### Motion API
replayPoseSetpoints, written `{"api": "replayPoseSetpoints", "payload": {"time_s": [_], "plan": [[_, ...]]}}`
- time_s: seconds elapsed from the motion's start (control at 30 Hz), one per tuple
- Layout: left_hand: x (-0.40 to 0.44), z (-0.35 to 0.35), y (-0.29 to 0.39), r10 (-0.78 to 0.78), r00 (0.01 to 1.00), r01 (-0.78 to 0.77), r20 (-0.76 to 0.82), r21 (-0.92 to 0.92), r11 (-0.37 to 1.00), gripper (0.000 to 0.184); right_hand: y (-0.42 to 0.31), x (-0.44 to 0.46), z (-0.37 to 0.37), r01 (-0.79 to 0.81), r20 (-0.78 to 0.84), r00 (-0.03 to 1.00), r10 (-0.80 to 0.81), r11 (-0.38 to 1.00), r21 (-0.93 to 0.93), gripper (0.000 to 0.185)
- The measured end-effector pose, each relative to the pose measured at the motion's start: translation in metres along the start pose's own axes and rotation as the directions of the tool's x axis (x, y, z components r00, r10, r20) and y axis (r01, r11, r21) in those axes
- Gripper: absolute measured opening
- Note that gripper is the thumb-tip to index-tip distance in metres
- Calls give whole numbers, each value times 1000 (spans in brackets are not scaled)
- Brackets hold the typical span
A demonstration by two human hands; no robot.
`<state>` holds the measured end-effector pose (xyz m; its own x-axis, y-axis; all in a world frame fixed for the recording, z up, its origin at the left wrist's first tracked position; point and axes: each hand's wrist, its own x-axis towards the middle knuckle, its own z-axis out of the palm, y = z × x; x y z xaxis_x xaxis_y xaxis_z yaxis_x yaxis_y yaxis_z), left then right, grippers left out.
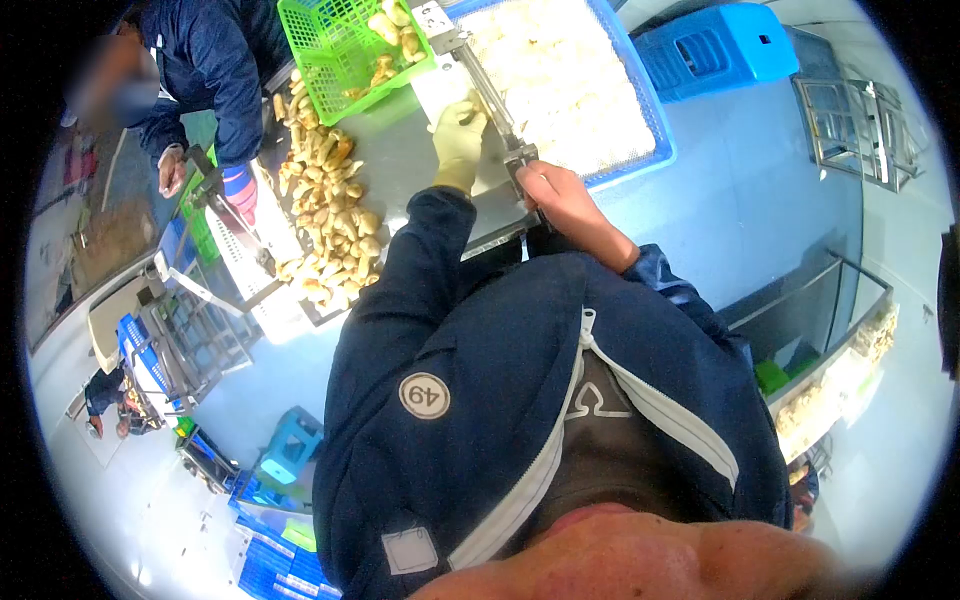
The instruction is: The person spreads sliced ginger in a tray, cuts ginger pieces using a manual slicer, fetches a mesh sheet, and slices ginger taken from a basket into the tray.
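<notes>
At the top centre, my left hand (460, 140), in a pale yellow glove, lies over a white board (437, 90) beside a long metal cutter (485, 85). Whether its fingers hold anything is too small to tell. My bare right hand (560, 200) is wrapped round the near end of the cutter's handle. To the left, a heap of yellowish-brown mushroom-like pieces (335, 215) spreads along the metal table (395, 140). Behind it, a green basket (325, 75) holds a few more pieces. A blue-rimmed tray (655, 110) of pale slices sits right of the cutter.
A co-worker in a dark jacket (220, 60) is at the upper left, near another cutter (225, 200). A blue plastic stool (715, 50) stands at the upper right. Metal racks (850, 130) and a trough of pale pieces (830, 390) are at the right.
</notes>
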<state>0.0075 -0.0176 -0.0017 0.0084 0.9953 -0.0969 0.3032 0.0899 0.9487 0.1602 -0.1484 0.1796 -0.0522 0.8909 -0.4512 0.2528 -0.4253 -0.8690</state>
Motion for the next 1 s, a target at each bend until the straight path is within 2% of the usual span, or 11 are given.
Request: {"api": "replayPoseSetpoints", "payload": {"time_s": [0.03, 0.13, 0.23, 0.33, 0.43, 0.53, 0.67, 0.73, 0.77, 0.83, 1.0], "plan": [[2, 0, 0, 0, 1000, 0, 3, 1, 1000, 24, -6, 0, -1, -10, 2, 1000, 10, 1000, 20, 34], [1, -1, 4, -75, 997, 76, 35, -34, 996, 23, 70, 15, 16, 227, 9, 973, -232, 942, -247, 37], [6, -2, -5, -78, 995, 83, 64, -81, 993, 24, 81, 14, 17, 355, 55, 933, -356, 879, -318, 40], [1, -9, 12, -19, 996, 14, 86, 54, 998, 26, 41, 6, 11, 48, -2, 999, -48, 997, -58, 39], [4, -2, 5, -12, 996, 12, 94, 1, 1000, 28, -9, 0, -3, 41, -13, 999, -41, 999, -9, 39], [8, -3, -11, -100, 985, 110, 140, -61, 992, 27, 50, 12, 12, 103, -9, 994, -106, 984, -145, 40], [7, -5, -6, -85, 975, 118, 204, -154, 981, 28, 94, 19, 19, 295, 57, 955, -292, 906, -305, 39], [7, -10, 6, -134, 970, 150, 204, -69, 986, 28, 62, 12, 15, 110, 25, 994, -107, 982, -155, 38], [6, -9, 1, -75, 981, 83, 177, -34, 996, 28, 41, 7, 11, 9, 19, 1000, -8, 997, -77, 38], [8, -5, -7, 49, 990, -54, 133, 34, 998, 28, 6, 2, 0, 30, 1, 1000, -30, 999, -42, 37], [12, -2, -20, -62, 987, 72, 147, -64, 995, 26, 72, 17, 17, 124, 6, 992, -124, 982, -141, 39]]}}
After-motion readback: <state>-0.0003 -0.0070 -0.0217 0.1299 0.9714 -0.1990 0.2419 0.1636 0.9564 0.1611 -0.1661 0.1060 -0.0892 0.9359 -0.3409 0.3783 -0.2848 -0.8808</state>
